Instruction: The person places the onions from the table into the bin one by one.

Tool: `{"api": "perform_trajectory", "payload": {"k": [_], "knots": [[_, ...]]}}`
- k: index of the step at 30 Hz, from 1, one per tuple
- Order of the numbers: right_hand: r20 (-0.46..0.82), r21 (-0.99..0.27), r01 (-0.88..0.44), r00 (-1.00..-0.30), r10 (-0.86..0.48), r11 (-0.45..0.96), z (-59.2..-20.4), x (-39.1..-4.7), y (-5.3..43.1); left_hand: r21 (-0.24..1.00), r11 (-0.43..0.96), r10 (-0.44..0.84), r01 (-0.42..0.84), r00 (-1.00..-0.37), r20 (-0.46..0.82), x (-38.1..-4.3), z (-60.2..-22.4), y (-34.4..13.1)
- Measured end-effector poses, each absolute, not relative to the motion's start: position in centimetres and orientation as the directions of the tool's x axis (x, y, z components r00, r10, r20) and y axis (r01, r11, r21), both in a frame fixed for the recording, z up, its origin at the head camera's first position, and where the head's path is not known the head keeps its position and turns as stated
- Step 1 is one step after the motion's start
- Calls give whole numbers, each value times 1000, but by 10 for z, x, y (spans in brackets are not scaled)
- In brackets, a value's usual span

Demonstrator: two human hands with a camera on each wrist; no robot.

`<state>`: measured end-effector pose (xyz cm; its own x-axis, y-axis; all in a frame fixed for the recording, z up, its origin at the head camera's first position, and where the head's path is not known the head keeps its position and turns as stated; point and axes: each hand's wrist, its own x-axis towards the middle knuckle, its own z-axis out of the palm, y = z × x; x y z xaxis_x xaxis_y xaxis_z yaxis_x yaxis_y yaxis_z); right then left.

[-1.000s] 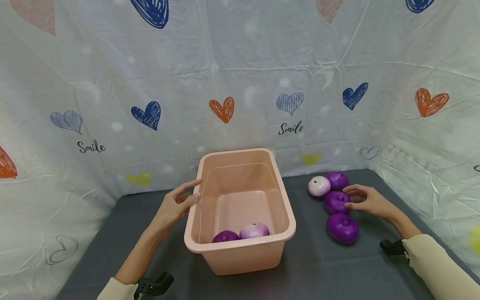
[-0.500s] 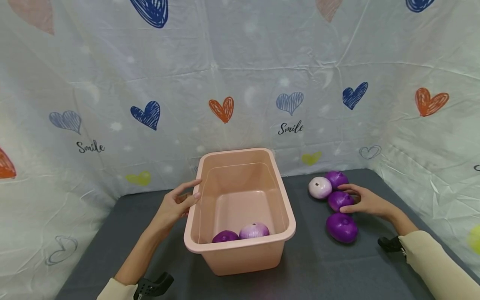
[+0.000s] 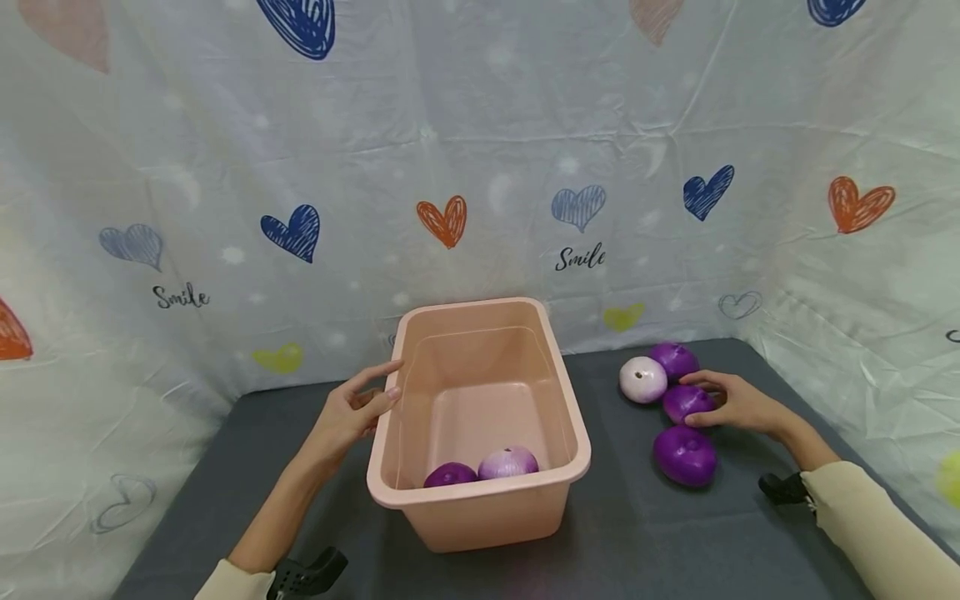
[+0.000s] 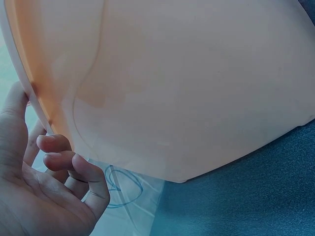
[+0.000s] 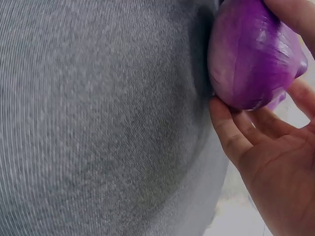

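A peach plastic tub (image 3: 480, 521) stands mid-table, with a dark purple onion (image 3: 451, 474) and a paler onion (image 3: 508, 462) inside at its near end. My left hand (image 3: 351, 410) holds the tub's left rim, thumb and forefinger at the edge; the left wrist view shows the other fingers (image 4: 88, 182) bent below the rim. On the right, my right hand (image 3: 738, 404) grips a purple onion (image 3: 685, 402) between thumb and fingers. The right wrist view has this onion (image 5: 251, 54) low over the cloth, fingertips against its side.
Around the gripped onion lie a whitish onion (image 3: 642, 380) to its left, a purple onion (image 3: 674, 360) behind and a larger purple one (image 3: 685, 456) in front. Dark grey cloth (image 3: 622, 533) covers the table. A heart-printed white sheet (image 3: 495, 167) hangs behind.
My right hand's fingers have come round the purple onion, which has shifted slightly right. The whitish onion has rolled a little right and nearer. My left hand stays at the tub's rim.
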<state>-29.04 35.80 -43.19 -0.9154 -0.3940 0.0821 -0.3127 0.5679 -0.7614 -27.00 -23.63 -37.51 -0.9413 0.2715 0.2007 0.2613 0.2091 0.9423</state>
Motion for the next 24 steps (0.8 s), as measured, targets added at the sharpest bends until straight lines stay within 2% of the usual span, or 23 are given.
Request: {"api": "perform_trajectory", "payload": {"k": [17, 24], "knots": [[134, -758, -285, -949, -287, 587, -405, -279, 370, 946, 199, 271, 257, -942, 199, -269, -377, -236], [199, -783, -328, -937, -287, 528, -385, -281, 362, 946, 201, 268, 253, -943, 195, -269, -377, -237]]}}
